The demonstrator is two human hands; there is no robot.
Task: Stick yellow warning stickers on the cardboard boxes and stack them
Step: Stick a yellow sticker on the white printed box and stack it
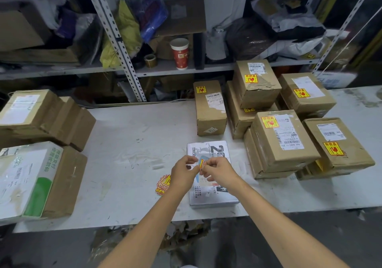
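Both of my hands meet over a flat white printed box [213, 197] lying near the table's front edge. My left hand [183, 173] and my right hand [217, 169] pinch one yellow and red warning sticker [201, 163] between their fingertips, just above the box. A loose pile of the same stickers [163, 184] lies on the table left of my left wrist. On the right stand several brown cardboard boxes [283, 141] stacked in low piles, each showing a yellow sticker. Unlabelled brown boxes [47, 114] sit at the left.
A white and green parcel [31, 176] rests on a brown box at the front left. The white table [134, 143] has scuffed bare surface in the middle. Behind it a metal shelf rack holds a red paper cup [180, 54], a tape roll [149, 59], bags and cartons.
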